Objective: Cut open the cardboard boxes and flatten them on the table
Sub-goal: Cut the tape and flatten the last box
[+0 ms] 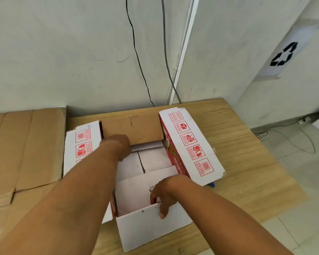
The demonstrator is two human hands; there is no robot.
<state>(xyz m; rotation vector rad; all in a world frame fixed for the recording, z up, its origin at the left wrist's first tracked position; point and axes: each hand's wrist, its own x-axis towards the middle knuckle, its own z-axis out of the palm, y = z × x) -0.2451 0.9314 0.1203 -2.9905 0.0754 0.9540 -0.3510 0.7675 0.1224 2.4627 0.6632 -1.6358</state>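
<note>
While the cardboard box point(155, 161) stands open on the wooden table point(247, 162) with its four flaps splayed outward, the person reaches into it with both arms. The left hand point(119, 145) is low against the far brown flap point(133, 126); its fingers are tucked out of sight, so I cannot tell whether they grip anything. The right hand point(164, 194) pinches the near flap point(151, 230) at its fold, thumb inside, fingers curled over the outside. Something blue point(211, 184) peeks from under the right flap point(191, 144), mostly hidden. Flattened cardboard point(22, 150) lies to the left, running out of view.
</note>
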